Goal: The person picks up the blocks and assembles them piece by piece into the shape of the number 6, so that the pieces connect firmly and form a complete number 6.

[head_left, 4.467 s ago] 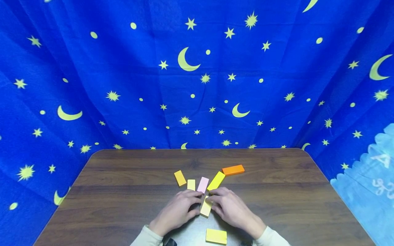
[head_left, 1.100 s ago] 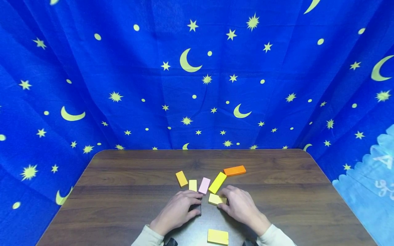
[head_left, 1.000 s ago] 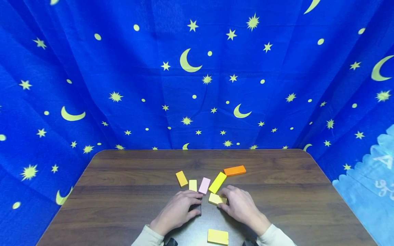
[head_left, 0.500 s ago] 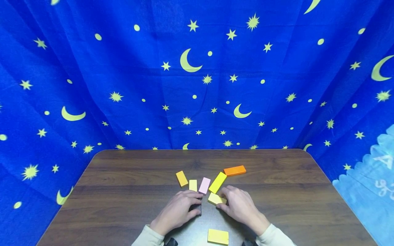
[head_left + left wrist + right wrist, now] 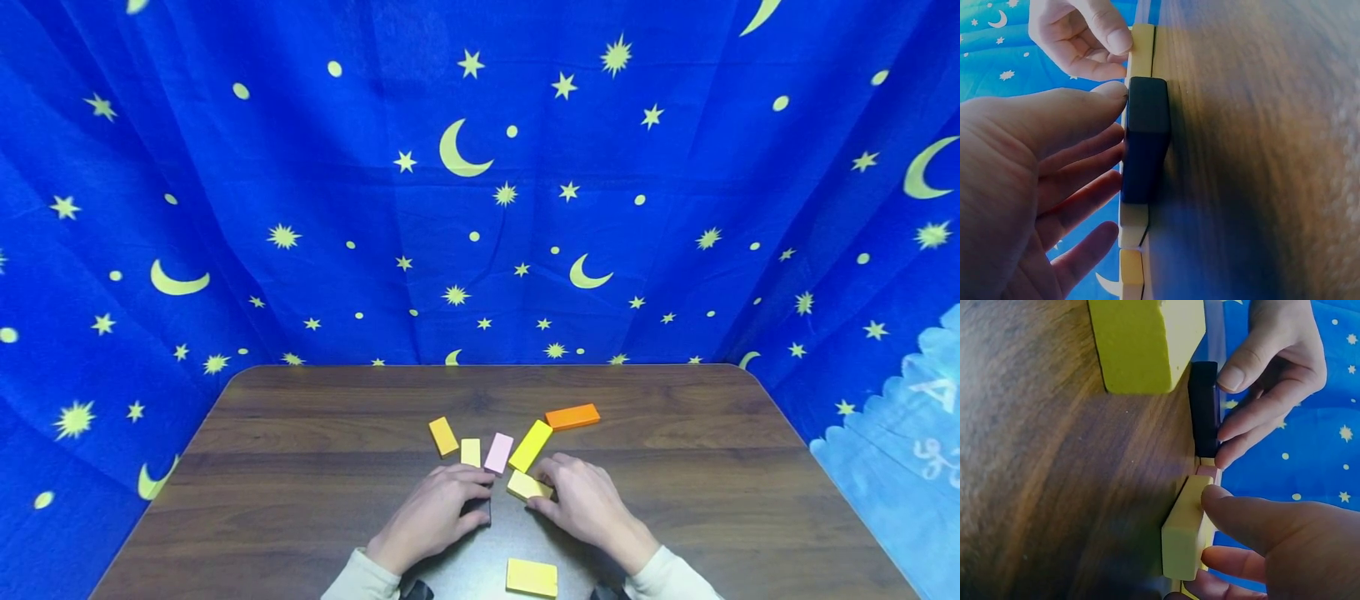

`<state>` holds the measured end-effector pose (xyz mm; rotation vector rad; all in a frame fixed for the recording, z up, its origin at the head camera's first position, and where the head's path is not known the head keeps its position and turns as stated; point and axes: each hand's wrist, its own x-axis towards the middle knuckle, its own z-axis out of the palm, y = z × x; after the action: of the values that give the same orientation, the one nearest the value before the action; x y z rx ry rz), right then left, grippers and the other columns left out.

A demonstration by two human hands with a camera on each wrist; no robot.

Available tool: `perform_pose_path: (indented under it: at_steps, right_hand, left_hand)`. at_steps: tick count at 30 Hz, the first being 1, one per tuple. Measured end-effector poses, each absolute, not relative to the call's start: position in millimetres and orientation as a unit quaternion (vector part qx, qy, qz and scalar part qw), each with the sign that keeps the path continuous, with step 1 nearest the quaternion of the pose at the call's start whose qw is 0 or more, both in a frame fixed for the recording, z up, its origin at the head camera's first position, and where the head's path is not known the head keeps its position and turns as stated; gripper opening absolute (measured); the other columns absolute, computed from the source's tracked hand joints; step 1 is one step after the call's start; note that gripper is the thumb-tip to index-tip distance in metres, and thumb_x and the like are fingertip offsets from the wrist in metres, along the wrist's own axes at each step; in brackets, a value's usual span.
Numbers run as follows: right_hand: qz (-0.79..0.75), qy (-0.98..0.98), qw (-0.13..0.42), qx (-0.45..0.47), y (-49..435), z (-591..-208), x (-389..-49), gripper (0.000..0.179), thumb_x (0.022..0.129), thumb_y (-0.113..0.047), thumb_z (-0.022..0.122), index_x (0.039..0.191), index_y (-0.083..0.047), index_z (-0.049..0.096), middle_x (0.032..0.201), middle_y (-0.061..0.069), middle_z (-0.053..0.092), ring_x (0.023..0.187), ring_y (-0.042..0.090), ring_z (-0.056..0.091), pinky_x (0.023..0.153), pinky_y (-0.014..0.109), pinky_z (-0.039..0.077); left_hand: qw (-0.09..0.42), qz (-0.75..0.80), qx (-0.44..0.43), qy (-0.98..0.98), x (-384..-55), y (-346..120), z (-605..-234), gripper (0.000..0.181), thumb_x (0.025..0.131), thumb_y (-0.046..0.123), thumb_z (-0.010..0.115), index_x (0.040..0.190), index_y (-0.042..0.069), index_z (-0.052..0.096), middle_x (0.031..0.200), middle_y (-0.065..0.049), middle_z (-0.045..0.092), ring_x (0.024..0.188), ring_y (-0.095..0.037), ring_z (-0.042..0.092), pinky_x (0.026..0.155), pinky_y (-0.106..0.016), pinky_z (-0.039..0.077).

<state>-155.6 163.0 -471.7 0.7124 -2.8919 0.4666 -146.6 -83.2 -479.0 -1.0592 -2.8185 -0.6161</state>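
- Because the right hand (image 5: 588, 498) has the cream block (image 5: 528, 486) pinched between thumb and fingers, I would turn it from the wrist, in small amounts, without squeezing harder.
- The cream block is in front of the bright yellow block (image 5: 531, 446), right beside its near end; I can't tell whether they touch, so I would draw it slightly towards me before any turn.
- My wrist feed doesn't settle whether its underside bears fully on the table (image 5: 300, 433); I would feel for flat contact before loosening the fingers.
- The left hand (image 5: 435, 510) is bent over the black block (image 5: 1147, 144), thumb and fingertips at its upper edges; how firmly it grips, I can't tell. I would use it as a steady anchor only, with no sideways push.
- Just beyond the black block lie the pink block (image 5: 498, 453) and the pale block (image 5: 470, 452), close to the left fingertips, so I would lift those fingers straight up when letting go.
- The near yellow block (image 5: 532, 577) lies between my forearms; I would hold both wrists high enough to clear it.
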Motion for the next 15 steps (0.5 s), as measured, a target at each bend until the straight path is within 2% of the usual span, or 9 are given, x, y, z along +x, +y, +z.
perform_pose_path:
  at_steps: [7,15]
  right_hand:
    - [0.15,-0.955,0.089,0.24,163,-469,-157,0.027,0.078,-0.036,0.085,0.09,-0.016,0.071,0.078,-0.008,0.061,0.064,0.005,0.054,0.05,0.025,0.044]
    - [0.141,-0.953,0.128,0.235,157,-465,-166,0.025,0.08,-0.032,0.084,0.093,-0.014,0.073,0.086,-0.004,0.065,0.079,0.013,0.06,0.061,0.033,0.053]
  left_hand:
    - [0.037,-0.2,-0.346,-0.916,-147,-83,-480,0.029,0.09,0.028,0.075,0.113,0.011,0.076,0.131,0.001,0.067,0.122,-0.019,0.061,0.103,-0.039,0.048]
    - [0.037,-0.199,-0.347,-0.916,-147,-83,-478,0.026,0.089,0.029,0.076,0.11,0.012,0.078,0.129,0.001,0.068,0.12,-0.018,0.062,0.103,-0.04,0.049]
